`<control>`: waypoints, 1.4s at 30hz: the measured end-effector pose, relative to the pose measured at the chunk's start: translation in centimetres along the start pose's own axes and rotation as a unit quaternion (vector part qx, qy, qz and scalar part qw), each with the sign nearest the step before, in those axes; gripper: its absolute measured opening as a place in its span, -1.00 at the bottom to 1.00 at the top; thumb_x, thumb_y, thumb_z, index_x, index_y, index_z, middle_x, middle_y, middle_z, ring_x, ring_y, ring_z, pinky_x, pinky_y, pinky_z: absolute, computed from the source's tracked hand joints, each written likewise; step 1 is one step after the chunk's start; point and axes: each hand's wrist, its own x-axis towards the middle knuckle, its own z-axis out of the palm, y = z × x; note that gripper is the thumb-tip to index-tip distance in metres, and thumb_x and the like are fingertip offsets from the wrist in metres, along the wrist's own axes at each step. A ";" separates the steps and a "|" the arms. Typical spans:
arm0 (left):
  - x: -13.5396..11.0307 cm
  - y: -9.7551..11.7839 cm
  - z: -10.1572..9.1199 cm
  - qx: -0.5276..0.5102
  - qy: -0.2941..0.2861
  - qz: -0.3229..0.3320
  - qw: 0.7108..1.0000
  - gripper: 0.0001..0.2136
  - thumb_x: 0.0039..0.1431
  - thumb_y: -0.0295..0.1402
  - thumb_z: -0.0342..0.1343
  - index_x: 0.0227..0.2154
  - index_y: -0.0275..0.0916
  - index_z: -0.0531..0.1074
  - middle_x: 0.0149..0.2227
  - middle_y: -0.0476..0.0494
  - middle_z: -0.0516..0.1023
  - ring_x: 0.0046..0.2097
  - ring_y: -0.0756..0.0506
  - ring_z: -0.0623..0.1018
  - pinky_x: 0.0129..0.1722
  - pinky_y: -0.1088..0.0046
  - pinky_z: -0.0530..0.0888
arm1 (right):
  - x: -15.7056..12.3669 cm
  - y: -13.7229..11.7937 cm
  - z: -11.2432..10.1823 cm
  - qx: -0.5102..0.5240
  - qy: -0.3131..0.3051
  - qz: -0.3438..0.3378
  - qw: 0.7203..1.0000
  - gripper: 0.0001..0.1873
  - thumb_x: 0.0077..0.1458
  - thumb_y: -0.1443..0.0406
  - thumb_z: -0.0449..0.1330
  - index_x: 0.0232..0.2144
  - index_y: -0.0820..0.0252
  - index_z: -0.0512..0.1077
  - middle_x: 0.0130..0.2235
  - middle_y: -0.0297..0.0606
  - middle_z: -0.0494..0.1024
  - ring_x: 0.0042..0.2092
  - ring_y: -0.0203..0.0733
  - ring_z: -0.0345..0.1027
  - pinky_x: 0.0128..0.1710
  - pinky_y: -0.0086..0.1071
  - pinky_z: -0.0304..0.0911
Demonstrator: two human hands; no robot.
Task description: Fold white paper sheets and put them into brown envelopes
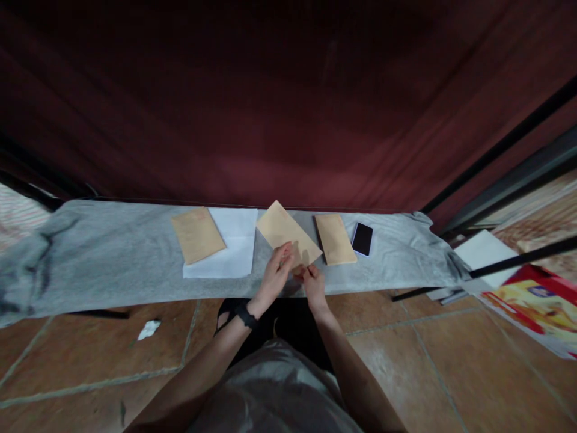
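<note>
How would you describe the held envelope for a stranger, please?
Look along the grey cloth under the red curtain. Between the left envelope and the right envelope sits the middle envelope, the only one held by the left hand and right hand.

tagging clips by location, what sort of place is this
Likely a room indoors, perhaps a home, with a makeshift work spot: terracotta floor tiles, a dark red curtain, and a low surface draped in grey cloth, a tan envelope held over it.
</note>
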 end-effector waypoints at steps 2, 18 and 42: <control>0.4 -0.7 0.1 0.081 -0.016 0.053 0.995 -0.56 0.42 -0.24 -0.14 0.27 -0.23 0.25 0.30 -0.27 0.33 0.31 -0.16 0.34 0.28 0.20 0.33 | -0.4 0.1 0.7 0.199 0.008 0.130 0.971 -0.73 0.17 0.08 0.21 -0.43 0.14 0.42 -0.46 -0.30 0.57 -0.41 -0.20 0.50 -0.28 -0.30 0.49; 0.1 -7.5 1.2 0.404 -0.175 0.113 0.891 -0.57 0.44 -0.27 -0.19 0.27 -0.23 0.28 0.36 -0.23 0.25 0.40 -0.19 0.19 0.34 0.12 0.20 | -2.2 -0.2 -1.8 0.060 -0.117 0.217 0.967 -0.68 0.21 0.09 0.14 -0.24 0.21 0.54 -0.27 -0.09 0.65 -0.24 -0.02 0.56 -0.16 -0.12 0.48; 6.9 -9.5 1.1 0.396 -0.124 0.087 0.906 -0.56 0.44 -0.26 -0.20 0.27 -0.22 0.28 0.37 -0.16 0.24 0.41 -0.17 0.15 0.39 0.12 0.05 | -0.1 1.7 -4.9 -0.423 -0.185 -0.263 0.847 -0.54 0.35 0.40 0.00 0.25 0.18 0.32 0.24 -0.09 0.43 0.26 -0.10 0.30 0.28 -0.14 0.22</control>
